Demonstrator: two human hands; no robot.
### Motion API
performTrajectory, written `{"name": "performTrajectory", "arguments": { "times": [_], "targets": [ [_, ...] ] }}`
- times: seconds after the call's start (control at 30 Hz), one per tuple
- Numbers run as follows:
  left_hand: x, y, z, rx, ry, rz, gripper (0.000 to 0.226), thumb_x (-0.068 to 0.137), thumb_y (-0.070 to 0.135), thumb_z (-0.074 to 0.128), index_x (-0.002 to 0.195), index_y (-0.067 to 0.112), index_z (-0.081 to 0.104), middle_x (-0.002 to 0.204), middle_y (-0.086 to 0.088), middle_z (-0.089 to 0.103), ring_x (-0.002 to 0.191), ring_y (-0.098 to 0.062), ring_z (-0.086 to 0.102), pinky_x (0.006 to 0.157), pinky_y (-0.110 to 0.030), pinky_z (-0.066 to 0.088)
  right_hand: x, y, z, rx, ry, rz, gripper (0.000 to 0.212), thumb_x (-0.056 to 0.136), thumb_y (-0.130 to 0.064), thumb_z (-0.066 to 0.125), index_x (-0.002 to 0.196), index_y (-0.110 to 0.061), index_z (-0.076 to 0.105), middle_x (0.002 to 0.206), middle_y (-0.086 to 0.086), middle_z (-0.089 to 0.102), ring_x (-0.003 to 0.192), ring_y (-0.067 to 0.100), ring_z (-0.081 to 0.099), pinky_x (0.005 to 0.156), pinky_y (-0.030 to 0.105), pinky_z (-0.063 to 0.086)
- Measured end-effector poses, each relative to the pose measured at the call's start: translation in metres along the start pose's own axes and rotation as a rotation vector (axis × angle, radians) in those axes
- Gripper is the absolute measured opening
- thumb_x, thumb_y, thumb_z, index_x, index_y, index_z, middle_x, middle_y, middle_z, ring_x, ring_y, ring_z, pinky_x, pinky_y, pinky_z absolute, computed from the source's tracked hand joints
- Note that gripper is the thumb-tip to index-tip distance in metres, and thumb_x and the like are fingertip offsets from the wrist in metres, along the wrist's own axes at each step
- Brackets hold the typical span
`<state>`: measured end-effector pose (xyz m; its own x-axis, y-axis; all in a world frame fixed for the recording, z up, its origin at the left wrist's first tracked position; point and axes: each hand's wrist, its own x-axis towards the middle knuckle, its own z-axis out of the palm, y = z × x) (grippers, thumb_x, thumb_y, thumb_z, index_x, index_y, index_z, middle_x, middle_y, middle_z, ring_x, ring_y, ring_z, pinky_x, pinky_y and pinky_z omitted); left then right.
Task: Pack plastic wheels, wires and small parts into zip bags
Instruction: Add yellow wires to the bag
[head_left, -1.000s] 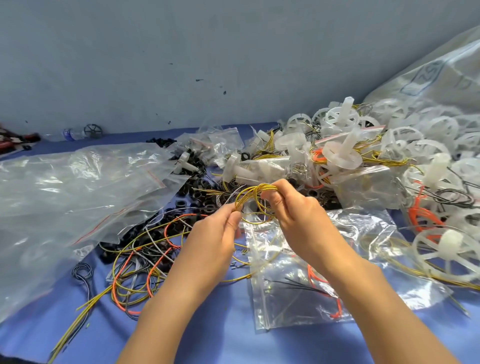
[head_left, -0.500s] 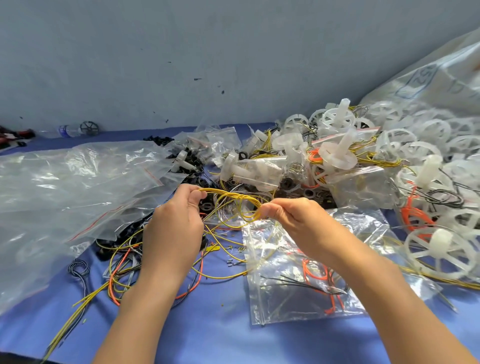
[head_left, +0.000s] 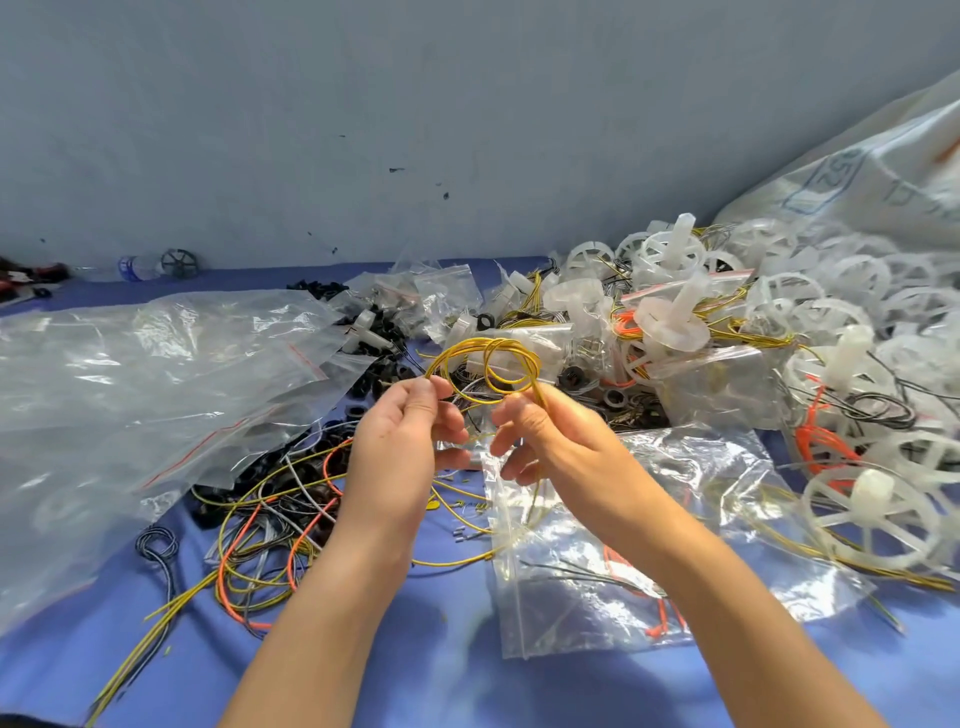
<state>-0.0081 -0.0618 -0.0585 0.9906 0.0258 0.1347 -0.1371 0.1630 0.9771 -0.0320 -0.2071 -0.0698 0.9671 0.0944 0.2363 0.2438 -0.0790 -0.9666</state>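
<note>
Centre: coil of wire (head_left: 498, 364) pinched between left hand (head_left: 400, 447) and right hand (head_left: 550, 441), above the surface (head_left: 467, 665). Beneath the right hand: zip bag (head_left: 597, 582) flat on the surface, wires inside. Left: large bag (head_left: 130, 389); before it, loose wires (head_left: 260, 535). Right: heap of wheels (head_left: 831, 322), with a sack (head_left: 857, 171) behind.

Two bare forearms reach in from 7 and 5 o'clock and meet mid-scene. The left hand (head_left: 408, 447) and right hand (head_left: 558, 434) are held close together, backs up and fingers curled. Each pinches the looped yellow wire (head_left: 511, 358), which arches at their 12 o'clock.
</note>
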Motion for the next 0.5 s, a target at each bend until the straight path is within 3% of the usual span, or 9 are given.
{"name": "performTrajectory", "arguments": {
  "times": [0.17,0.4,0.5],
  "targets": [
    [-0.0001,-0.0018,-0.0013,0.063,-0.008,0.012,0.026,0.104,0.021,0.041,0.09,0.016,0.062,0.063,0.009,0.059,0.059,-0.007,0.058,0.059,-0.025,0.054,0.001,-0.0054,-0.0061,0.169,0.122,0.033,0.028,0.103,-0.028,0.043,0.095,-0.013,0.065,0.069,-0.005,0.063,0.055,0.014,0.057,0.053,0.025,0.045],
    [0.0004,-0.0035,-0.0004,0.088,-0.042,0.012,0.026,0.104,0.021,0.041,0.089,0.016,0.062,0.063,0.007,0.062,0.061,-0.009,0.06,0.057,-0.023,0.054,-0.0001,-0.0059,-0.0078,0.097,0.221,-0.046,0.02,0.101,-0.028,0.05,0.108,-0.015,0.063,0.069,-0.004,0.062,0.05,0.015,0.051,0.04,0.023,0.039],
    [0.0001,-0.0038,-0.0001,0.081,-0.043,-0.002,0.027,0.104,0.02,0.04,0.089,0.016,0.062,0.064,0.007,0.062,0.061,-0.01,0.06,0.059,-0.025,0.053,0.0,-0.0065,-0.006,0.121,0.253,-0.056,0.027,0.101,-0.036,0.046,0.107,-0.019,0.066,0.07,-0.002,0.061,0.048,0.013,0.05,0.037,0.022,0.036]
  ]
}}
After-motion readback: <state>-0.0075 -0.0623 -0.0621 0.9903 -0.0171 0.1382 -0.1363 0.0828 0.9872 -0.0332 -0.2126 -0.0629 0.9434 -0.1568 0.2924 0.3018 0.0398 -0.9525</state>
